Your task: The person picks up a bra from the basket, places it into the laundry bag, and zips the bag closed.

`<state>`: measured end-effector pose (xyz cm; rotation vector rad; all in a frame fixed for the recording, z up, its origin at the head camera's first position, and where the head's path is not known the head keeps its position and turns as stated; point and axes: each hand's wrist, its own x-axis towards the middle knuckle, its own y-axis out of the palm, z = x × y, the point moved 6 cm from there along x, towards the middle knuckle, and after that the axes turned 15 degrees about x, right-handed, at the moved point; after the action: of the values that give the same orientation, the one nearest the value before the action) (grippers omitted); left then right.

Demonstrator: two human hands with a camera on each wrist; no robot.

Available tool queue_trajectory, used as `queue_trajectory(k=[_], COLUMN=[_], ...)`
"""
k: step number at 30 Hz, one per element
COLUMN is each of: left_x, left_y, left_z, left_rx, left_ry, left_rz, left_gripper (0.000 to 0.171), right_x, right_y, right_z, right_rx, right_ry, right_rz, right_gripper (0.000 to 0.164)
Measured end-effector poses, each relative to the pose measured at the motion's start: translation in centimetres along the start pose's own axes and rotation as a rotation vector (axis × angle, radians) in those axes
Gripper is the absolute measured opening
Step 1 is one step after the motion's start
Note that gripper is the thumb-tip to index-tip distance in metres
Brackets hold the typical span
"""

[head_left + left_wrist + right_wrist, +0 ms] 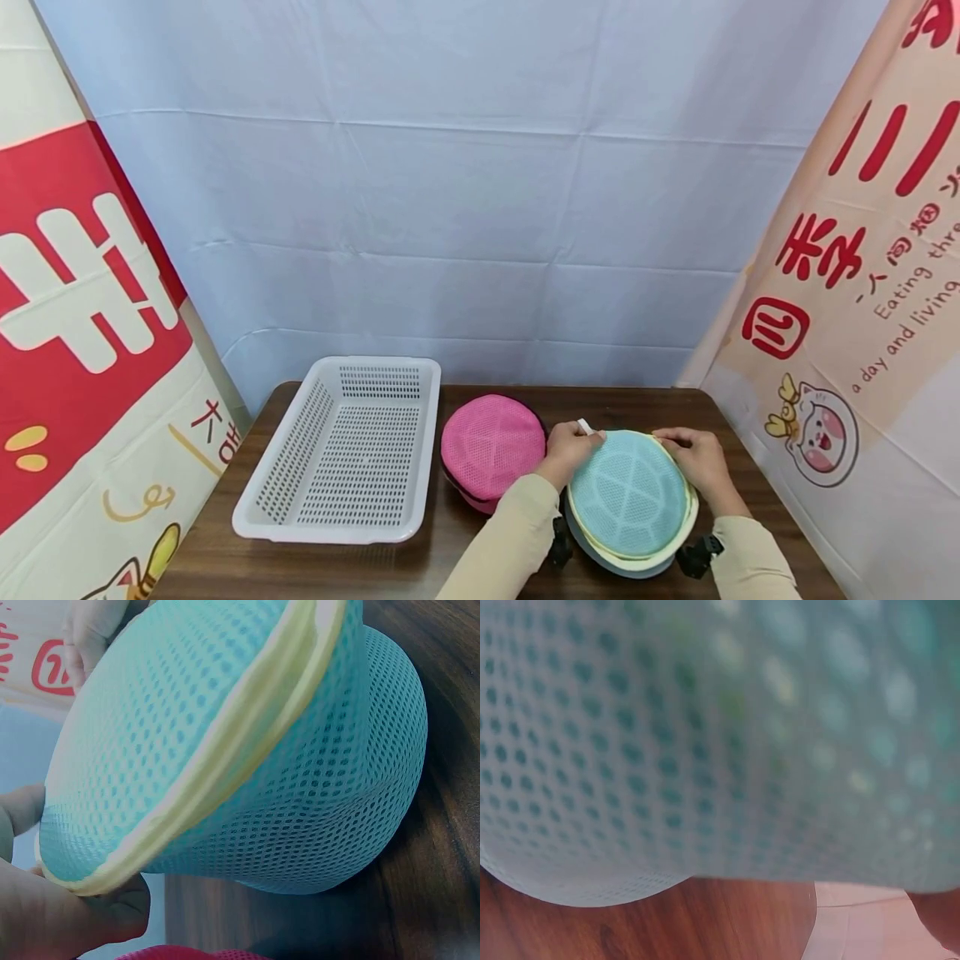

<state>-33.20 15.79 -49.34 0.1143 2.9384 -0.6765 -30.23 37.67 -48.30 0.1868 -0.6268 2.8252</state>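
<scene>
A round light-blue mesh laundry bag (628, 493) with cream-yellow trim stands on the table's right half. My left hand (572, 452) pinches its far left rim, and a small white piece (585, 427) shows by those fingers. In the left wrist view, the thumb and fingers of the left hand (82, 907) clasp the trim (225, 761) at the edge of the bag's top. On the far right rim, my right hand (696, 467) pinches the trim. Blue mesh (615, 750) fills most of the right wrist view, hiding nearly all of that hand.
Left of the blue bag sits a round pink mesh bag (491, 446) with dark trim. Further left lies a white perforated plastic basket (430, 450). All rest on a dark wooden table (408, 575), with a pale blue cloth (465, 192) hanging behind and printed cloths at both sides.
</scene>
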Motion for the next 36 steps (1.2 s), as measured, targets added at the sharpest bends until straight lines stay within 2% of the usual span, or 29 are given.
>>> queue_trajectory(k=[11, 18, 22, 31, 36], left_x=[0.2, 0.0, -0.2, -1.1, -1.3], left_y=[-0.1, -1.0, -1.2, -1.4, -1.0], left_z=[0.2, 0.1, 0.0, 0.0, -0.1], left_rx=[0.010, -0.052, -0.075, -0.138, -0.158], left_ry=[0.001, 0.032, 0.032, -0.027, -0.056], left_rz=[0.011, -0.135, -0.189, -0.340, -0.370], left_gripper=[0.017, 0.008, 0.005, 0.007, 0.011], right_x=[-0.1, -0.7, -1.0, -1.6, -1.8], right_y=[0.7, -0.1, -0.4, -1.4, -1.5], right_z=[0.3, 0.3, 0.3, 0.1, 0.2], right_rx=[0.014, -0.031, -0.050, -0.097, -0.107], right_ry=[-0.043, -0.043, -0.054, -0.097, -0.158], right_rz=[0.039, 0.013, 0.004, -0.062, -0.095], right_gripper=[0.014, 0.014, 0.015, 0.015, 0.014])
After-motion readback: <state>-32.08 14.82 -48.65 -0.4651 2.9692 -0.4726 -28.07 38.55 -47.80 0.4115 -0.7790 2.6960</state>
